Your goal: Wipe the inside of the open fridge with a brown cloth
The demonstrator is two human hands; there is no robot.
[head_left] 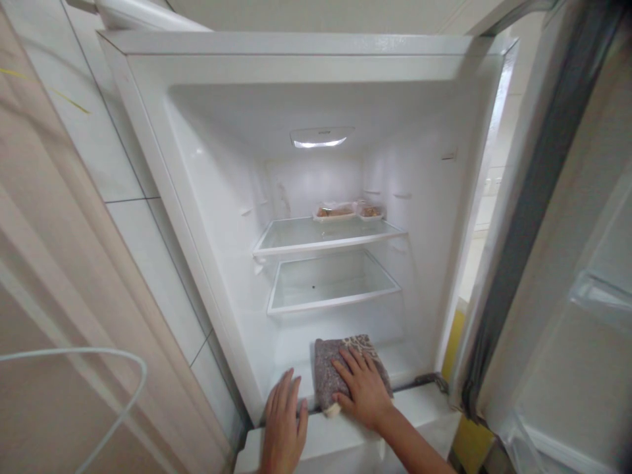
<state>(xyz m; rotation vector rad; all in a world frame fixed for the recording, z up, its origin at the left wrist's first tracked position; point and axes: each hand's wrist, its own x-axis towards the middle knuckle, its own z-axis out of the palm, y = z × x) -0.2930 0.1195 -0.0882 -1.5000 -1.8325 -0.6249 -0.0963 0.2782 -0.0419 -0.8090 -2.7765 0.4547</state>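
A folded brown-grey cloth [328,372] with a pale pattern at one corner lies on the floor of an open fridge [316,46]. My right hand [363,388] rests flat on top of it, fingers spread and pointing inward. To its left, my left hand [285,415] lies on the fridge's front edge with fingers stretched out, holding nothing. A gap separates it from the cloth. Above the hands, a lower glass shelf [336,280] and an upper glass shelf [301,234] span the inside.
Wrapped food packs [336,209] stand at the back of the upper shelf. A lamp [319,140] glows at the inner top. The fridge door [557,263] stands open at the right. A pale cable [141,372] loops at the lower left, near a tiled wall [148,257].
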